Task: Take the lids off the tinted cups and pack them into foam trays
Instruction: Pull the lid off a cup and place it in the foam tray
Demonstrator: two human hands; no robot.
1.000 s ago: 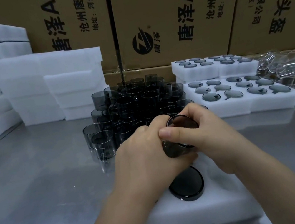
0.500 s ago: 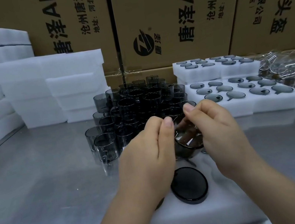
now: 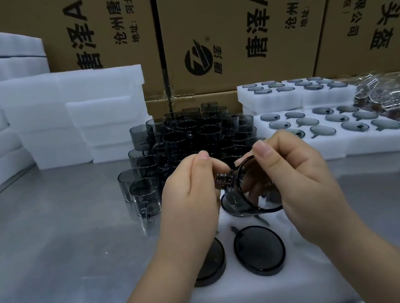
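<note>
Delidding tinted cup judged under way | rim gripped by fingers of right hand, tab pinched by left hand | next: seating in foam tray pocket.

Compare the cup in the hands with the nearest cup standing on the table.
The held cup is tilted in the air; the table cup stands upright. The left hand and right hand grip the held cup; nothing touches the table cup. Both are smoky and see-through.
</note>
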